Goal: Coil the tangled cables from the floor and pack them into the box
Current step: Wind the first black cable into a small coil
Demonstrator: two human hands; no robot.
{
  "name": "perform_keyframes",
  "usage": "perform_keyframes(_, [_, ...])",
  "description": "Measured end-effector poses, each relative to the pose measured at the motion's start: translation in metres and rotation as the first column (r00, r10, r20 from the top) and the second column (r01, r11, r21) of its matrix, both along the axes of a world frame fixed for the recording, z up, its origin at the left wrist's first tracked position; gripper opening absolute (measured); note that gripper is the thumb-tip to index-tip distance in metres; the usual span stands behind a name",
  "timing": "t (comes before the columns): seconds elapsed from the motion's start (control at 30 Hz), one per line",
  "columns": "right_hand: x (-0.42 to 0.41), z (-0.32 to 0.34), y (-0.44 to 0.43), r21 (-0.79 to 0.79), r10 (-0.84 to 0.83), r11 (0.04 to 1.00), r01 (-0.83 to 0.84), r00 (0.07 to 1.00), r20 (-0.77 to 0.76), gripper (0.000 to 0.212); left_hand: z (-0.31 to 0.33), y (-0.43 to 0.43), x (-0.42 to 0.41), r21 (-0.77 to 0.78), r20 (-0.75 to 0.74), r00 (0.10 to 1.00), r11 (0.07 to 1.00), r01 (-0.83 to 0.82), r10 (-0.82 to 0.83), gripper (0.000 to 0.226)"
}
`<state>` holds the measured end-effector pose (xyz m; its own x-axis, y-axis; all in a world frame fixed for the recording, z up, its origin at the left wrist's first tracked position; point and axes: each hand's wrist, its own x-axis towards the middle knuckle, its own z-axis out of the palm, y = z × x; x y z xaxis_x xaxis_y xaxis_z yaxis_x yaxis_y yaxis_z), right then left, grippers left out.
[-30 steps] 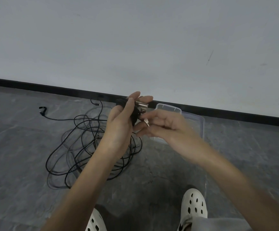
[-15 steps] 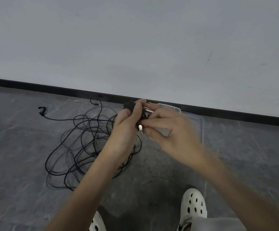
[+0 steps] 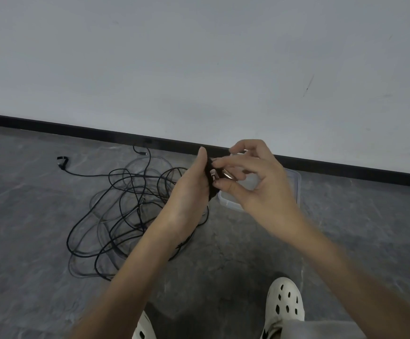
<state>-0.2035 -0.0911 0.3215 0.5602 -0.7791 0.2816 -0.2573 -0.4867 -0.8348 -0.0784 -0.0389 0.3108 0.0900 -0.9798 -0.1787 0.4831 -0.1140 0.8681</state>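
A grey floor (image 3: 27, 241) meets a white wall (image 3: 199, 57), with a black strip (image 3: 76, 129) running along the bottom of the wall. Two white shoes with holes show at the bottom: the left shoe (image 3: 142, 329) and the right shoe (image 3: 286, 299). A bit of grey trouser leg (image 3: 316, 329) is by the right shoe.

The tangled cables (image 3: 140, 204) lie in a big loose heap on the floor. The left arm crosses over the right side of the heap and hides part of it. One loose end (image 3: 62, 162) sticks out far to the left. Another end (image 3: 141, 152) lies near the black strip.

The clear box (image 3: 296, 184) sits on the floor by the wall, just to the right of the heap. The right hand is in front of it and hides most of it.

The left hand (image 3: 189, 192) is up in the air above the heap. It holds a small black bundle (image 3: 210, 185) of cable, with the thumb pointing up. The right hand (image 3: 260, 182) is right next to it, touching the bundle. Its thumb and fingertips pinch a silver plug (image 3: 228, 175) at the end of the bundle, and its other fingers are curled.
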Motion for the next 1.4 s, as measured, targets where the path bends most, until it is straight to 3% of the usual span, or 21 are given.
perform_keyframes(0.13, [-0.001, 0.003, -0.003, 0.297, -0.029, 0.955, 0.022, 0.999, 0.020, 0.046, 0.002, -0.001, 0.004, -0.034, -0.024, 0.999, 0.999, 0.029, -0.030, 0.056])
perform_keyframes(0.23, [-0.002, 0.005, -0.006, 0.489, 0.023, 0.872, -0.029, 1.000, 0.019, 0.054, -0.001, 0.003, 0.008, -0.109, 0.176, 0.981, 0.989, 0.096, -0.075, 0.037])
perform_keyframes(0.37, [-0.003, 0.005, -0.007, 0.482, 0.080, 0.872, -0.085, 0.996, 0.032, 0.033, -0.003, 0.008, 0.011, -0.149, 0.217, 0.970, 0.978, 0.143, -0.108, 0.029])
perform_keyframes(0.47, [-0.004, 0.004, -0.008, 0.495, 0.083, 0.864, -0.095, 0.995, 0.047, 0.033, 0.001, 0.009, 0.010, -0.190, 0.219, 0.970, 0.971, 0.148, -0.105, 0.019])
perform_keyframes(0.57, [-0.005, 0.004, -0.008, 0.533, 0.083, 0.839, -0.105, 0.994, 0.064, 0.036, 0.003, 0.010, 0.009, -0.202, 0.224, 0.967, 0.964, 0.171, -0.124, 0.027])
perform_keyframes(0.7, [-0.005, 0.006, -0.008, 0.618, 0.093, 0.775, -0.134, 0.991, 0.098, 0.059, 0.003, 0.010, 0.009, -0.148, 0.250, 0.965, 0.982, 0.119, -0.080, 0.045])
perform_keyframes(0.77, [-0.005, 0.006, -0.009, 0.649, 0.111, 0.742, -0.167, 0.986, 0.126, 0.061, 0.000, 0.010, 0.009, -0.144, 0.302, 0.950, 0.982, 0.123, -0.075, 0.060])
perform_keyframes(0.9, [-0.008, 0.008, -0.012, 0.708, 0.138, 0.666, -0.235, 0.971, 0.193, 0.060, 0.001, 0.009, 0.009, -0.140, 0.310, 0.944, 0.977, 0.159, -0.109, 0.066])
perform_keyframes(1.03, [-0.011, 0.009, -0.015, 0.749, 0.186, 0.587, -0.307, 0.952, 0.245, 0.064, 0.004, 0.008, 0.008, -0.174, 0.156, 0.978, 0.971, 0.166, -0.139, 0.058])
perform_keyframes(1.23, [-0.012, 0.011, -0.013, 0.751, 0.229, 0.569, -0.336, 0.941, 0.247, 0.064, 0.005, 0.007, 0.009, -0.168, 0.149, 0.981, 0.974, 0.152, -0.128, 0.037])
perform_keyframes(1.4, [-0.014, 0.012, -0.013, 0.732, 0.302, 0.553, -0.399, 0.914, 0.270, 0.063, 0.004, 0.008, 0.011, -0.141, 0.122, 0.991, 0.987, 0.076, -0.059, 0.033])
